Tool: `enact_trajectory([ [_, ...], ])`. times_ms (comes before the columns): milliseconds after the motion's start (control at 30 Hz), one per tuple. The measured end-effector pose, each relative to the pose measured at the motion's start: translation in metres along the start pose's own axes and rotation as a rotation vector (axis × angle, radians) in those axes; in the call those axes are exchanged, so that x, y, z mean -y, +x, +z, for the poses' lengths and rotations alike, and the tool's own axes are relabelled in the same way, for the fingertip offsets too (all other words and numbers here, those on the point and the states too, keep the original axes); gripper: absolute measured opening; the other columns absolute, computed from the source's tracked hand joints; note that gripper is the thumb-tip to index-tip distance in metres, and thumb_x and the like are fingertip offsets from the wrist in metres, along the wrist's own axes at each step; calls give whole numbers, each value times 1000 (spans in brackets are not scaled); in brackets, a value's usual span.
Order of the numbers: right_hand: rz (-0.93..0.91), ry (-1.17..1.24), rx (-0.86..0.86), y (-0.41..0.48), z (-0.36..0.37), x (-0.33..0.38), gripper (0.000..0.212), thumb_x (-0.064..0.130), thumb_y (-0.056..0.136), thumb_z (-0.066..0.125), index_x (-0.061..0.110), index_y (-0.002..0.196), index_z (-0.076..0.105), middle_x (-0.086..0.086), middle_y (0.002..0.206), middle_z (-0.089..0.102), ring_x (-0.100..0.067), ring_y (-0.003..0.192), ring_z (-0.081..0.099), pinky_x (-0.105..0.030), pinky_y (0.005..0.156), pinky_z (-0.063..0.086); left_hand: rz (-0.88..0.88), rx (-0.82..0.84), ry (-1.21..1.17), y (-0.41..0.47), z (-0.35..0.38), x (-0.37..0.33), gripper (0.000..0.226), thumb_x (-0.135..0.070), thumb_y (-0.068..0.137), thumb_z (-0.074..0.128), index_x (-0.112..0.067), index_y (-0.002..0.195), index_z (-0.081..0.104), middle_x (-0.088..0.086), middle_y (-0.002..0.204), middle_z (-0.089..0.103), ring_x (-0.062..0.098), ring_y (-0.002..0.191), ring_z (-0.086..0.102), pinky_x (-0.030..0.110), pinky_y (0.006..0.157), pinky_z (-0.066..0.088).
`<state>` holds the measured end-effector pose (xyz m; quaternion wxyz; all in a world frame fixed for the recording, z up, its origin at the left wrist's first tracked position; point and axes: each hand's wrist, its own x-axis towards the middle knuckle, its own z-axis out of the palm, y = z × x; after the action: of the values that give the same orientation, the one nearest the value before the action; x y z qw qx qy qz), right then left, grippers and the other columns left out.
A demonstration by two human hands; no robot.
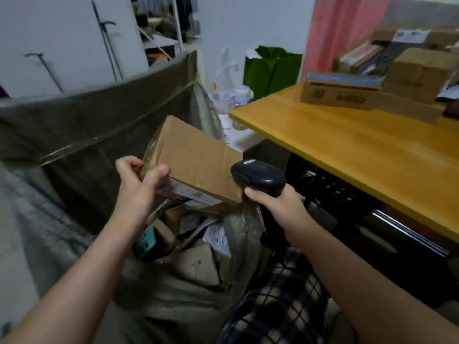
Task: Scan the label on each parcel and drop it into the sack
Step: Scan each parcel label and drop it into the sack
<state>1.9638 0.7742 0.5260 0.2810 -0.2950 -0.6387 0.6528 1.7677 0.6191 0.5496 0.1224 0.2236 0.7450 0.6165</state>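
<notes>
Nearest, two bare forearms reach over a grey woven sack (178,301) whose open mouth shows a pile of parcels and envelopes (198,264) inside. The left hand (139,180) holds a flat cardboard parcel (198,157) above that mouth, its fingers (129,161) and thumb pinching the near left corner. The parcel is tilted, its white label (191,193) on the near edge. The right hand (275,207) has its fingers wrapped round the handle of a black scanner (258,178), whose head sits just beside the parcel's near right corner. Behind the parcel rises a taut olive sheet (94,112). To the right, a yellow wooden counter (347,150) carries more cardboard boxes (342,91), with a green bag (270,70) by the wall beyond.
</notes>
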Motion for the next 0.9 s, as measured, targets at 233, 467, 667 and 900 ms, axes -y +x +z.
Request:
enact_trajectory([
  [233, 218, -90, 36, 26, 25, -53, 27, 20, 74, 83, 28, 96, 69, 2, 105, 70, -10, 96, 65, -20, 79, 54, 60, -136, 324, 2, -16, 42, 70, -34, 82, 68, -28, 139, 28, 7, 143, 30, 19, 122, 37, 32, 100, 31],
  [467, 441, -133, 66, 50, 24, -93, 47, 17, 75, 81, 18, 119, 63, -7, 113, 68, -23, 102, 65, -38, 91, 52, -162, 118, 392, 11, 23, 88, 71, -48, 79, 68, -32, 136, 28, 8, 138, 30, 31, 124, 41, 39, 104, 35],
  [667, 244, -402, -187, 47, -1, -84, 68, 25, 73, 82, 22, 132, 48, 0, 118, 60, -20, 109, 57, -36, 94, 47, -138, 284, 547, 18, 78, 102, 75, -58, 77, 64, -32, 137, 28, 10, 138, 31, 32, 128, 37, 38, 105, 31],
  [900, 59, -334, -324, 22, -35, -66, 59, 15, 75, 80, 20, 127, 52, 12, 106, 58, -11, 104, 56, -29, 88, 43, 84, 339, 946, 36, 113, 104, 87, -65, 71, 61, -21, 138, 28, 21, 135, 31, 38, 126, 31, 45, 104, 32],
])
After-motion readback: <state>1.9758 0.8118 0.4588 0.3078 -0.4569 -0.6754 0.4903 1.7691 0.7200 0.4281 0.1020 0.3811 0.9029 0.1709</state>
